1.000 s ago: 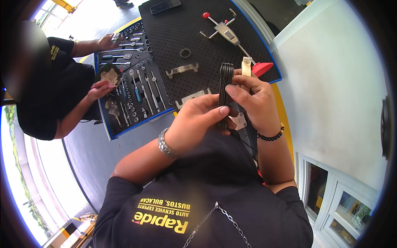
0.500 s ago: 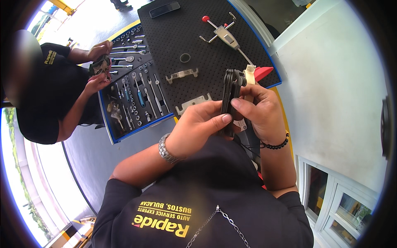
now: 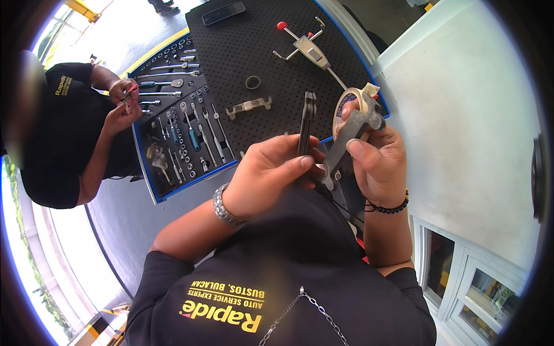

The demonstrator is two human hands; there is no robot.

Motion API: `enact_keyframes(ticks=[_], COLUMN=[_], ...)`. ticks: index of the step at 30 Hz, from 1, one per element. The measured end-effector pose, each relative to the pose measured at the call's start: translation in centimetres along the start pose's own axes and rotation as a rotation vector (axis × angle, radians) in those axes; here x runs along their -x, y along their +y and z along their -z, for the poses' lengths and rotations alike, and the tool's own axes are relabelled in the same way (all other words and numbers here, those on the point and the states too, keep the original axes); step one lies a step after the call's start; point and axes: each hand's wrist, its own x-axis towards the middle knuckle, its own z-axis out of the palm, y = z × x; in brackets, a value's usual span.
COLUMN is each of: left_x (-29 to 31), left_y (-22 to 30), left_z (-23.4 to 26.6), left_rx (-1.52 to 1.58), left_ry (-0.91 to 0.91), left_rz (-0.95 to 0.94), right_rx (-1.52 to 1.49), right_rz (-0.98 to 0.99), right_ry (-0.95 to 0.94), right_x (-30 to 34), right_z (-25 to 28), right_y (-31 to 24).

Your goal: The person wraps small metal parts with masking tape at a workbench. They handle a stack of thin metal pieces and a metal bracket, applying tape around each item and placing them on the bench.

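My left hand pinches a black brake pad, seen almost edge-on and standing upright; whether it is one pad or two pressed together I cannot tell. Tilted beside it is a grey-black brake pad with eared ends, its edge gripped by the thumb and fingers of my right hand. A roll of masking tape is also at my right hand, with fingers showing through its ring. The two pads are apart.
A perforated black worktop bears a metal clip strip, a dark ring, a phone and a red-knobbed T-shaped tool. On the left, a co-worker handles a small pinkish part beside an open socket-tool tray.
The dark pads, together between both hands before, are now separated. My right hand has drawn one away to the right and turned it, and the tape ring now shows behind it.
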Motion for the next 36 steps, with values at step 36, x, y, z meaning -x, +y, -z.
enact_keyframes(ticks=[36], left_x=[2.4], left_y=[0.7], left_z=[-0.4], left_rx=[-0.481], left_ry=[0.003], left_rz=[0.072], right_rx=[0.353], right_rz=[-0.187], right_ry=[-0.072], right_x=[-0.4], right_z=[-1.4], right_y=[-1.0])
